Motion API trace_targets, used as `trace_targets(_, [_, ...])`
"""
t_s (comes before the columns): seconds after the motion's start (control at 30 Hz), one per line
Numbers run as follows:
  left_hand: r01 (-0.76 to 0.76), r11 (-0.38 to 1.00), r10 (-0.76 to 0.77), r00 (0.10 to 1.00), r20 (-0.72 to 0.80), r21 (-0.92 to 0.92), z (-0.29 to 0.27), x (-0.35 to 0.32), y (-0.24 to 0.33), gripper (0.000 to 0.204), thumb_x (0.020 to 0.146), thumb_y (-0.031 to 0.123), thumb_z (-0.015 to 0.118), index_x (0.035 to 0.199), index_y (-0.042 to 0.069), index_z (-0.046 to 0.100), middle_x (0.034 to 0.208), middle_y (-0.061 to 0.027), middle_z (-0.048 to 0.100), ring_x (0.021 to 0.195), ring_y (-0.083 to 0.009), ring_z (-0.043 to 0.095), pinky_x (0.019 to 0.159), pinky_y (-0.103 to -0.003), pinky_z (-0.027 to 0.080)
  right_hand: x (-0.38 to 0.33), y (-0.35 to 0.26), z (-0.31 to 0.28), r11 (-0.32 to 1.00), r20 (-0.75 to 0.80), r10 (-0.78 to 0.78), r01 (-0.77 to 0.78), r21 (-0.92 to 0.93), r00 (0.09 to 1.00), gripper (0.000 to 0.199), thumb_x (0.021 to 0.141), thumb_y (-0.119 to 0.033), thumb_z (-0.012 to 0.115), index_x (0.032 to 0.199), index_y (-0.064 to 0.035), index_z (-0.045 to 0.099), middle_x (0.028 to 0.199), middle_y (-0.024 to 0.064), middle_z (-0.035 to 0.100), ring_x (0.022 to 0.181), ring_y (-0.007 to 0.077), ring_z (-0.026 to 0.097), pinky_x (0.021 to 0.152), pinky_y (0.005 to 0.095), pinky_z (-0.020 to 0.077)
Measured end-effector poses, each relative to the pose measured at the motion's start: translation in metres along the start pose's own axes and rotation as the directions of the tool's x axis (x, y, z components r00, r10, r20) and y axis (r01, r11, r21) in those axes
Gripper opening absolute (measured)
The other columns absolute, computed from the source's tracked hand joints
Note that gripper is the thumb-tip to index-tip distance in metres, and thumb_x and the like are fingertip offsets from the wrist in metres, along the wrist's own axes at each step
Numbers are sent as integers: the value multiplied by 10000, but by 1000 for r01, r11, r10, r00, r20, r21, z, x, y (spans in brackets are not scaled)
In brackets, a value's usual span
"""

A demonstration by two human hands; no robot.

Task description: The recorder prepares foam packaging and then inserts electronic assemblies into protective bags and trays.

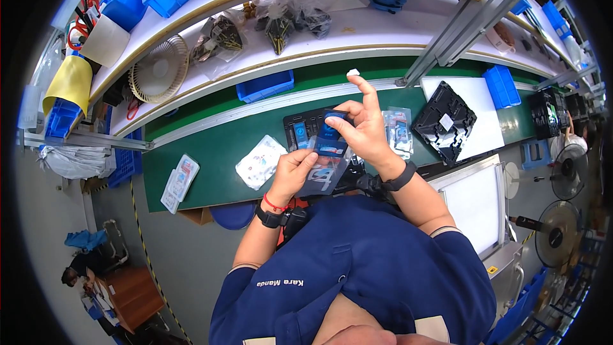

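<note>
My left hand [294, 169] grips a clear plastic sleeve [322, 176] by its left edge, above the green work surface [211, 153]. My right hand [364, 124] pinches a small dark blue packaged item [330, 135] at the sleeve's upper end, with the index finger stretched up. Behind my hands lies a black tray [300, 128] with similar blue items, partly hidden. Clear bagged pieces [397, 131] rest just right of my right hand.
A white packet [260, 161] and two flat packs [180, 182] lie on the green surface at the left. A black moulded tray [445, 121] rests on a white board at the right. Blue bins [265, 85], a small fan [158, 69] and bagged parts fill the shelves behind.
</note>
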State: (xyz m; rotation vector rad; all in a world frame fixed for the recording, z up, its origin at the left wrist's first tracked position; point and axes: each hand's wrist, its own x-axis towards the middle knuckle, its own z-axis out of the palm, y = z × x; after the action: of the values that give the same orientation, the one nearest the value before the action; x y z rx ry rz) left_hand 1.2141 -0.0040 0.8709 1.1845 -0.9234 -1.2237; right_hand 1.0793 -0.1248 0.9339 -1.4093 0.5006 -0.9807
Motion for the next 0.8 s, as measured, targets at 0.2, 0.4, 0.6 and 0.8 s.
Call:
trace_targets(0.2, [-12,997,11,1000,-21,-74,-6,2,1,350,924,265,466,1066,-33,583,958,-84,632,854,-130,588,766,-247,466,-2,-1,4,957,124,-110,139,-254,986,744,731,-10,671,1320,-32,218,810,78,607,853,167,580,811,275,432])
trace_targets(0.4, [-171,896,171,985,-39,-409,-6,13,9,446,917,348,425,1163,-11,519,1208,-150,510,1132,-232,465,981,-376,342,-9,-12,3,803,36,-368,337,-491,929,424,699,-149,696,1076,-52,528,1189,162,440,1096,309,406,928,378,325])
trace_targets(0.6, [-157,744,116,988,-106,-649,-7,20,10,532,904,455,372,1278,77,375,1235,-125,435,1147,-273,428,971,-435,359,-29,8,0,805,136,-80,144,-576,987,126,724,-174,673,804,-92,622,1089,119,465,1071,285,384,934,386,281])
trace_targets(0.8, [-145,651,48,988,-150,-745,-4,21,14,531,921,435,342,1281,45,360,1266,-146,411,1158,-264,421,973,-426,364,-39,18,4,696,236,-14,179,-695,972,132,702,-191,690,742,-98,607,1061,97,461,1094,302,366,921,429,253])
